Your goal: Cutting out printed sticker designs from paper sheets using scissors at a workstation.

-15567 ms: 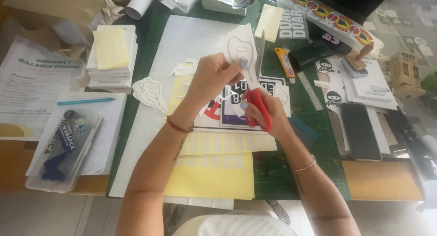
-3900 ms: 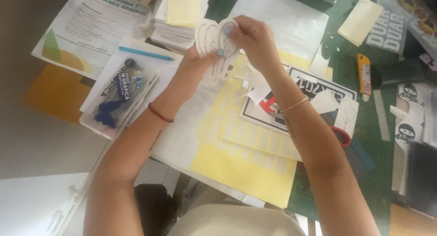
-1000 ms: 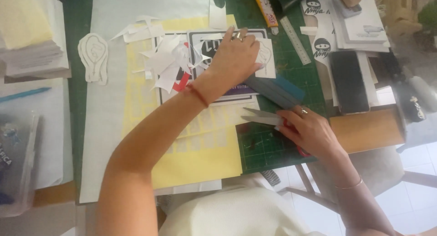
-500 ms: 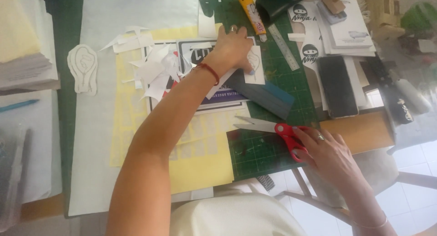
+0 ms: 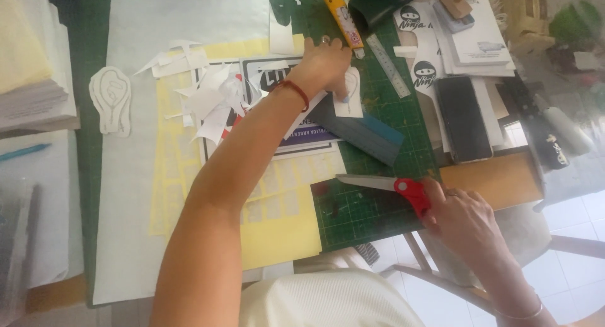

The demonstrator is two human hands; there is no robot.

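- A white cut-out paper shape [image 5: 111, 100] with a drawn outline lies far left on the long white sheet [image 5: 126, 195].
- White paper scraps [image 5: 211, 97] are piled on the pale yellow sticker sheet [image 5: 277, 232].
- The left hand [image 5: 324, 65] reaches far over, fingers bent down on a small white sticker [image 5: 348, 94] beside the dark blue flat scraper [image 5: 365, 133].
- The red-handled scissors [image 5: 394, 187] lie low over the green cutting mat [image 5: 378, 207], blades together.
- The right hand [image 5: 463, 223] is closed round their handle. It looks like a pause between cuts; I think the sticker must come to the scissors next.
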